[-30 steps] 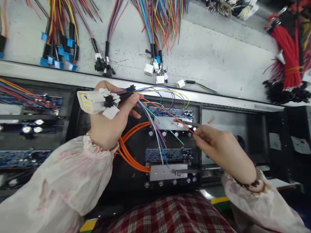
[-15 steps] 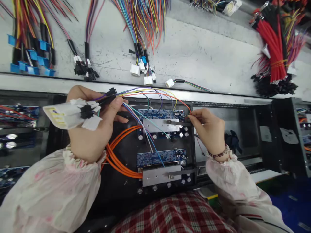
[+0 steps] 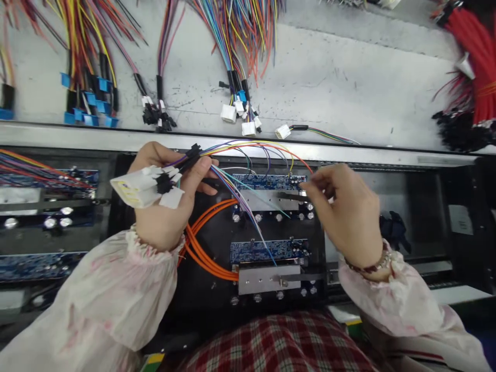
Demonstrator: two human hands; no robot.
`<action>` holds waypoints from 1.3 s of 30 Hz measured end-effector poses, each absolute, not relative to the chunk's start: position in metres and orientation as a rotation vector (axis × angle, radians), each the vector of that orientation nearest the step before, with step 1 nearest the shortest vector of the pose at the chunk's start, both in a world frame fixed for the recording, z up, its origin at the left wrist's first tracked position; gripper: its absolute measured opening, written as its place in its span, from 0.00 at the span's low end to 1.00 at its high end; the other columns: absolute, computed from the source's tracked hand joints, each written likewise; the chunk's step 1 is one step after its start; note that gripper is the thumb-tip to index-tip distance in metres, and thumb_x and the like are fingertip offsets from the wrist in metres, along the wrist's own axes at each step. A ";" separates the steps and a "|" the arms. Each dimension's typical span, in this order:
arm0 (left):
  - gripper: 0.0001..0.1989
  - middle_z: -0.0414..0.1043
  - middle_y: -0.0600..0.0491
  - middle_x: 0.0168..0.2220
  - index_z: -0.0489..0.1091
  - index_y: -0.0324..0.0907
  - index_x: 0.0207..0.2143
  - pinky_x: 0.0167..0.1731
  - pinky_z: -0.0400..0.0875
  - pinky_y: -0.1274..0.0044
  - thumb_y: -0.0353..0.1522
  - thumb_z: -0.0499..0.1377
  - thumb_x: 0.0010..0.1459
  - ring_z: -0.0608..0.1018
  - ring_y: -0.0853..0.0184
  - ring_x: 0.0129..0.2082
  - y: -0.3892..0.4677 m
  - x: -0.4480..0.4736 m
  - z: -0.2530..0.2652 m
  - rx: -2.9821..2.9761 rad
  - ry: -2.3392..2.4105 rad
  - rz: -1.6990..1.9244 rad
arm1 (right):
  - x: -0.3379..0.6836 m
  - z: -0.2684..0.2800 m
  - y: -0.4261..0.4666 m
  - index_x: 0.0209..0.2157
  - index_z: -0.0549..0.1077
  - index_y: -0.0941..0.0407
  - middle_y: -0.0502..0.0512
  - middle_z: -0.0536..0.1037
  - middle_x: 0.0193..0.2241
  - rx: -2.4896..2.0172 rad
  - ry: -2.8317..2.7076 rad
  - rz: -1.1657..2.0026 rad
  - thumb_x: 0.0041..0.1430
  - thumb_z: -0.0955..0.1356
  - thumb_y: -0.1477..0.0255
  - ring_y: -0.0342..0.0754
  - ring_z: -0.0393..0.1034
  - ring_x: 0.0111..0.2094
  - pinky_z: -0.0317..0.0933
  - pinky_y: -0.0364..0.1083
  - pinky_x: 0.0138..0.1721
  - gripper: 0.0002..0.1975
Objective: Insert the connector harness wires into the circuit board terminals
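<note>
My left hand (image 3: 165,219) is closed around a wiring harness (image 3: 192,156) at its black sleeve. A large white connector (image 3: 134,188) and smaller black and white plugs hang over the palm side. Its loose coloured wires fan out to the right over two blue circuit boards (image 3: 267,182) with silver metal plates. An orange-red wire (image 3: 284,146) arches across to the fingers of my right hand (image 3: 344,206), which is closed on it near the upper board's right end. Slight blur and the fingers hide the wire's tip. Blue and white wires droop towards the lower board (image 3: 267,251).
Thick orange cables (image 3: 197,253) curve along the boards' left side in the black case (image 3: 186,315). Beyond the metal rail (image 3: 372,153) lie bundled harnesses (image 3: 244,98), one loose harness (image 3: 284,131) and red wires (image 3: 478,77). More boards (image 3: 50,219) sit at left.
The whole view has shifted, so things appear further right. My right hand has turned slightly at the orange-red wire's end. My left hand keeps its grip on the harness.
</note>
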State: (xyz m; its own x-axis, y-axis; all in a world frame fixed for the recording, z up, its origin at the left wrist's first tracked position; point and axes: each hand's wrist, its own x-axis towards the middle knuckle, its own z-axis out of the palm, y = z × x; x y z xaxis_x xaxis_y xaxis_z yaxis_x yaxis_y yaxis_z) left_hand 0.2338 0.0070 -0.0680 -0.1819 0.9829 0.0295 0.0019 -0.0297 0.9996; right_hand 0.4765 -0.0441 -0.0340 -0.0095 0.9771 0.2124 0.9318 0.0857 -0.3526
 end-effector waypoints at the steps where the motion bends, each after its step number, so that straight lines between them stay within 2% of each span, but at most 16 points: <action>1: 0.20 0.78 0.56 0.29 0.60 0.44 0.32 0.13 0.76 0.80 0.31 0.72 0.48 0.82 0.61 0.27 0.007 0.234 -0.068 1.147 1.333 1.361 | 0.464 -0.031 -0.041 0.36 0.72 0.58 0.55 0.76 0.32 -1.820 -2.068 0.174 0.62 0.69 0.66 0.49 0.71 0.33 0.64 0.47 0.33 0.09; 6: 0.19 0.78 0.54 0.29 0.60 0.45 0.32 0.15 0.77 0.79 0.31 0.71 0.50 0.82 0.61 0.27 0.005 0.236 -0.070 1.148 1.314 1.408 | 0.436 -0.028 -0.035 0.31 0.73 0.60 0.60 0.73 0.35 -1.703 -2.365 0.274 0.63 0.66 0.73 0.53 0.71 0.37 0.65 0.50 0.37 0.08; 10: 0.18 0.75 0.56 0.26 0.60 0.45 0.32 0.14 0.78 0.77 0.32 0.70 0.51 0.82 0.61 0.25 0.007 0.239 -0.071 1.165 1.218 1.456 | 0.453 -0.025 -0.035 0.36 0.75 0.59 0.57 0.76 0.33 -1.716 -2.164 0.262 0.63 0.66 0.76 0.48 0.72 0.35 0.65 0.46 0.34 0.05; 13: 0.19 0.73 0.56 0.25 0.59 0.46 0.32 0.14 0.79 0.75 0.31 0.70 0.51 0.81 0.61 0.24 0.008 0.240 -0.069 1.176 1.227 1.452 | 0.453 -0.028 -0.027 0.38 0.74 0.57 0.52 0.79 0.32 -1.622 -2.034 0.270 0.62 0.67 0.76 0.45 0.74 0.34 0.66 0.44 0.35 0.04; 16: 0.18 0.72 0.56 0.25 0.60 0.45 0.32 0.14 0.79 0.73 0.30 0.70 0.51 0.81 0.60 0.24 0.007 0.241 -0.065 1.159 1.237 1.456 | 0.444 -0.042 -0.017 0.36 0.73 0.55 0.50 0.79 0.30 -1.607 -2.040 0.316 0.61 0.68 0.74 0.44 0.75 0.31 0.66 0.44 0.33 0.02; 21: 0.17 0.72 0.58 0.25 0.60 0.45 0.31 0.13 0.78 0.74 0.27 0.69 0.52 0.80 0.63 0.22 0.006 0.240 -0.062 1.148 1.238 1.428 | 0.441 -0.057 -0.013 0.35 0.73 0.53 0.50 0.79 0.30 -1.670 -2.077 0.289 0.62 0.67 0.72 0.45 0.75 0.31 0.66 0.44 0.33 0.02; 29: 0.18 0.75 0.57 0.24 0.60 0.45 0.32 0.11 0.73 0.78 0.28 0.69 0.52 0.80 0.63 0.22 0.009 0.241 -0.072 1.002 1.131 1.430 | 0.443 -0.055 -0.016 0.35 0.73 0.54 0.50 0.79 0.29 -1.654 -2.080 0.276 0.62 0.67 0.73 0.44 0.75 0.30 0.66 0.44 0.31 0.02; 33: 0.18 0.75 0.57 0.23 0.61 0.44 0.31 0.13 0.77 0.77 0.23 0.69 0.50 0.80 0.63 0.21 0.007 0.242 -0.067 1.017 1.136 1.476 | 0.442 -0.054 -0.014 0.35 0.73 0.54 0.50 0.79 0.29 -1.642 -2.099 0.272 0.61 0.68 0.74 0.44 0.75 0.29 0.65 0.44 0.31 0.02; 39: 0.17 0.75 0.58 0.24 0.62 0.44 0.30 0.13 0.78 0.76 0.22 0.69 0.49 0.81 0.62 0.22 0.007 0.242 -0.063 1.040 1.184 1.463 | 0.443 -0.057 -0.011 0.35 0.73 0.53 0.50 0.79 0.30 -1.666 -2.106 0.264 0.63 0.67 0.72 0.45 0.75 0.31 0.66 0.45 0.33 0.02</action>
State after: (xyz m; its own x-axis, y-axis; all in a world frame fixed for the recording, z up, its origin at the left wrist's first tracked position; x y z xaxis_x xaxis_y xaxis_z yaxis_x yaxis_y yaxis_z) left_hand 0.2420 0.0067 -0.0628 -0.1859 0.9814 0.0489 -0.1567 -0.0787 0.9845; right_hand 0.4426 -0.0113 -0.0573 -0.1776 0.9592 0.2200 0.8754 0.2561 -0.4099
